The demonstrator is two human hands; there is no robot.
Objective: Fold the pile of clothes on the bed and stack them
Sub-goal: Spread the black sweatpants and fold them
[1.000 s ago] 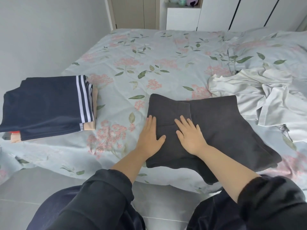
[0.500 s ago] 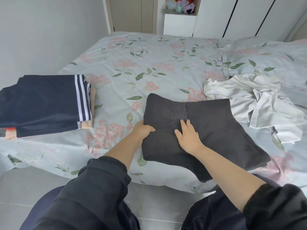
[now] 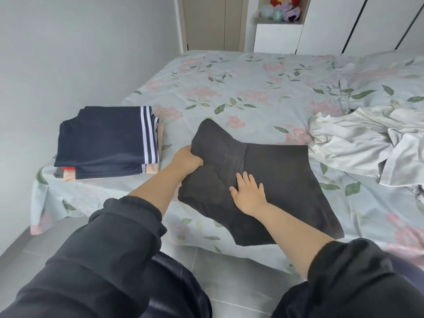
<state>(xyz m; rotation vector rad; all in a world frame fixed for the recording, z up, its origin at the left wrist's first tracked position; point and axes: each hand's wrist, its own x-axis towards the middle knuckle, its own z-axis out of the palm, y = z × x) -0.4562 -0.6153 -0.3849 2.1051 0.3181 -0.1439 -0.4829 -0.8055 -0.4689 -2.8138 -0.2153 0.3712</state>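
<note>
Charcoal cloth, seemingly soft and light, the garment [image 3: 275,175] is lying near the front edge of the bed [image 3: 252,88], drooping where the left hand [image 3: 188,160] is clamping its grip on the folded side while the right hand [image 3: 249,195] is pressing flat, fingers spread.

1. I see the half-folded garment [image 3: 277,171] on the bed's [image 3: 252,88] near edge, one corner hanging over it.
2. The folded stack [image 3: 107,141] sits on the bed's corner to its left, apart from it.
3. The loose pile [image 3: 371,143] lies just beside it on the right.
4. My left grip [image 3: 188,160] holds the garment's left edge, and my right grip [image 3: 249,191] lies on top.
</note>
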